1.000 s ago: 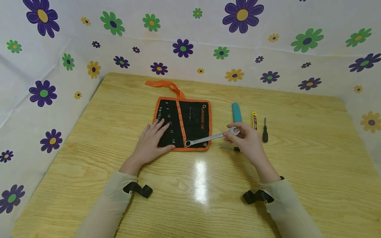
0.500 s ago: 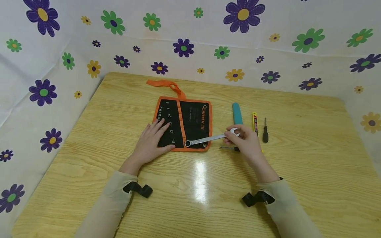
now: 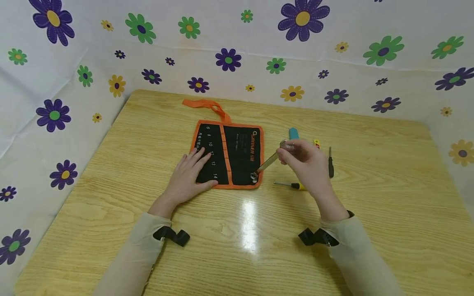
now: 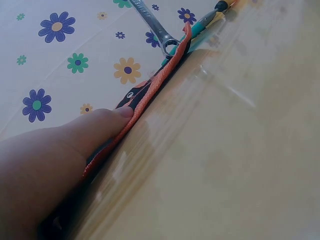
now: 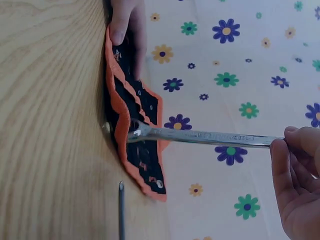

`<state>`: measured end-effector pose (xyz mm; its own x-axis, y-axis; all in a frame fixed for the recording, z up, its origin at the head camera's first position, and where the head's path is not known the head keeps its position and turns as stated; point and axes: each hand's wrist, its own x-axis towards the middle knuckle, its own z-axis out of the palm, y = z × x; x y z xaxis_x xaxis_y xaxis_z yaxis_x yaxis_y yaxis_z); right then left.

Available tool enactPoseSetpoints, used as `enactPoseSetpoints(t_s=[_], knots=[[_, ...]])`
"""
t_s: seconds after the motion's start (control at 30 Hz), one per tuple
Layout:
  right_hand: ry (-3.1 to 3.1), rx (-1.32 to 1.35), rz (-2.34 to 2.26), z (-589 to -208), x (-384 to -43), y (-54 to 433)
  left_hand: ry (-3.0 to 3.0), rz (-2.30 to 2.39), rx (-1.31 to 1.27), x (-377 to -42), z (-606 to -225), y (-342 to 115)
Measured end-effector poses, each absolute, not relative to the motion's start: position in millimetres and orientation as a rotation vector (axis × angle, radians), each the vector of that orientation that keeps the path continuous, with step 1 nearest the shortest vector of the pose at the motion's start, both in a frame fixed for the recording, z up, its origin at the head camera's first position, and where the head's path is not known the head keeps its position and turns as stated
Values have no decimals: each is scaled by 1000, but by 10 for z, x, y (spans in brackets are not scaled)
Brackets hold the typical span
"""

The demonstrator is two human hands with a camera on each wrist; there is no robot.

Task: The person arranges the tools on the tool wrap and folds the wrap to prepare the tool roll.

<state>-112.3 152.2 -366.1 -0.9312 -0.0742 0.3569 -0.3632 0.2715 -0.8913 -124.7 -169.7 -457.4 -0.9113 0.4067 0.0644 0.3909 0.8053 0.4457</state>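
A black tool pouch [image 3: 242, 152] with orange edging lies flat on the table; sizes such as 10, 13 and 14 are printed on its left part. My left hand [image 3: 190, 176] rests on that part, fingers spread. In the left wrist view its thumb [image 4: 107, 122] presses the pouch's edge. With thumb and fingertips, my right hand [image 3: 307, 168] pinches a combination wrench [image 5: 215, 137] near its upper end. The wrench slants down to the left, its lower end over the pouch's near right corner. My right fingers partly hide its upper end.
Right of the pouch lie a teal object [image 3: 293, 133], a yellow strip-shaped item [image 3: 316, 143], partly hidden, and a dark screwdriver [image 3: 331, 166]. A yellow-handled screwdriver [image 3: 294, 186] lies below my right hand. An orange strap [image 3: 207, 104] trails behind the pouch. Flowered cloth [image 3: 237, 82] borders the table.
My right hand has risen and tilted the wrench more steeply. The wrench's lower end has moved right, from the orange seam to the pouch's corner. My left hand has stayed put.
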Motion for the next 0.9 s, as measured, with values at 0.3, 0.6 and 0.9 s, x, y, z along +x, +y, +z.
enactPoseSetpoints(t_s=[0.3,0.6,0.9], knots=[[-2411,602,1438,-3617,-1195,1292,2960,719,665,-1249,-4589,-1702],[-2670,625,1490,-3879,-1257,1228,2956,724,674,-1240,-4556,-1696],[-2902,674,1403,-4001,-1319,1189,2959,721,663,-1249,-4567,-1699]])
